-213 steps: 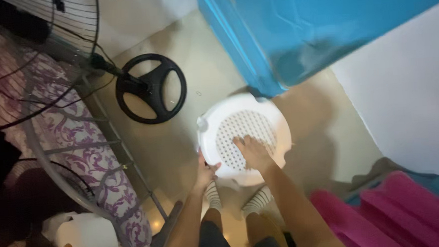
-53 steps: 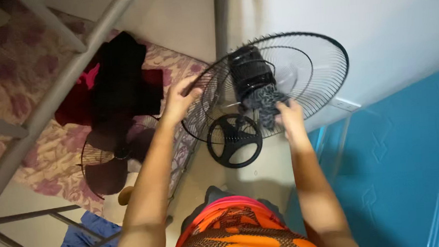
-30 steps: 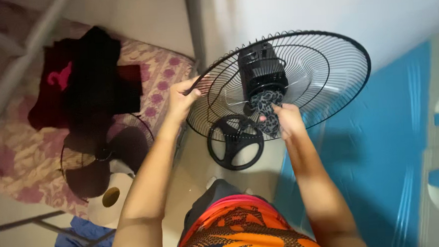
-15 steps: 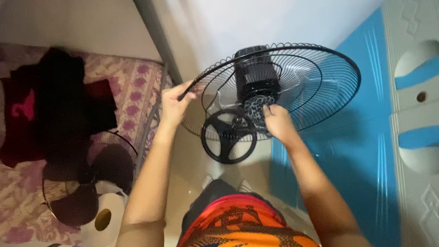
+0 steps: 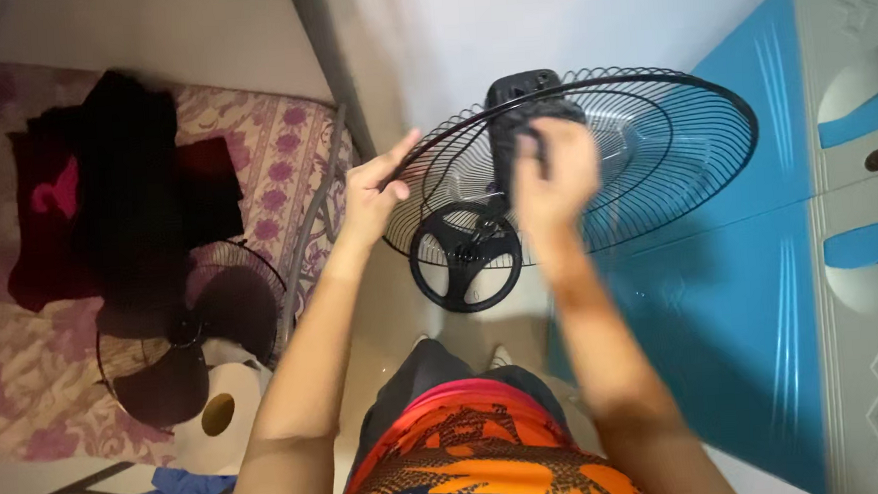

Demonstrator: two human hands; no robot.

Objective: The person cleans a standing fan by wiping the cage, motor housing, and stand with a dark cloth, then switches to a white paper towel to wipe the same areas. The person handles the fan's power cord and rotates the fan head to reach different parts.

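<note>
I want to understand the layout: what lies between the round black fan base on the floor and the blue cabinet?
In the head view, bare beige floor separates fan base from cabinet.

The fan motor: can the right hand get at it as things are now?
Probably yes. The right hand is already at the black motor behind the wire guard, with nothing between them. The left hand holds the guard's rim. Motion blur hides whether the fingers grip anything.

orange-and-black patterned shirt [image 5: 470,456], bare arms
</note>
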